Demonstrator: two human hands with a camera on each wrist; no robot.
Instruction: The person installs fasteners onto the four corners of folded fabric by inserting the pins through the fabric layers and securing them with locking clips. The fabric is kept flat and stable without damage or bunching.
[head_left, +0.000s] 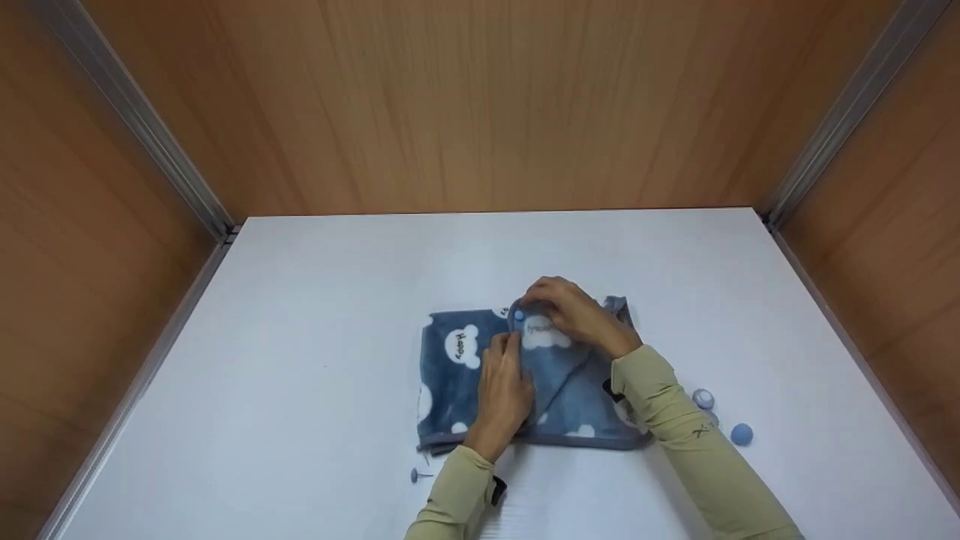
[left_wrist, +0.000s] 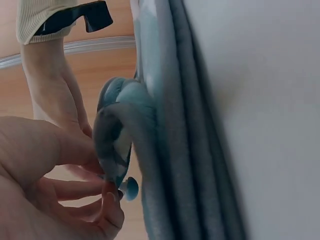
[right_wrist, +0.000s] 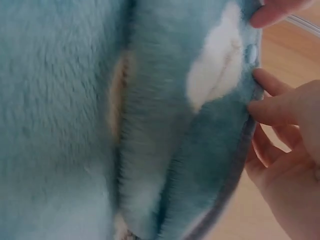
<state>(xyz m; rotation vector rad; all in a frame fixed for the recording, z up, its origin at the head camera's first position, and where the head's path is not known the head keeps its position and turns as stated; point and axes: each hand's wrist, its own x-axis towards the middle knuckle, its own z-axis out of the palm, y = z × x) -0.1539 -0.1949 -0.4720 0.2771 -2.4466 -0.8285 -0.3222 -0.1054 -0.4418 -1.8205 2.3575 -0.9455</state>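
Here, our left hand (head_left: pixel 504 386) pinches the raised edge of the blanket (head_left: pixel 448 394), and our right hand (head_left: pixel 570 309) grips the same edge farther up, a blue button (head_left: pixel 519 316) between them. It should handle as light, floppy and hard to break, its pile giving little slip; we would take hold at the bound hem, close on both sides of the button. The fleece is blue with white bear-like patches, folded in layers, grey-blue binding around it. It lies about midway between the surface's left and right edges, well apart from its far edge. By the blanket's near left corner is a grey pin (head_left: pixel 415 475); beyond our right sleeve (head_left: pixel 694 427), a blue ball (head_left: pixel 742 434).
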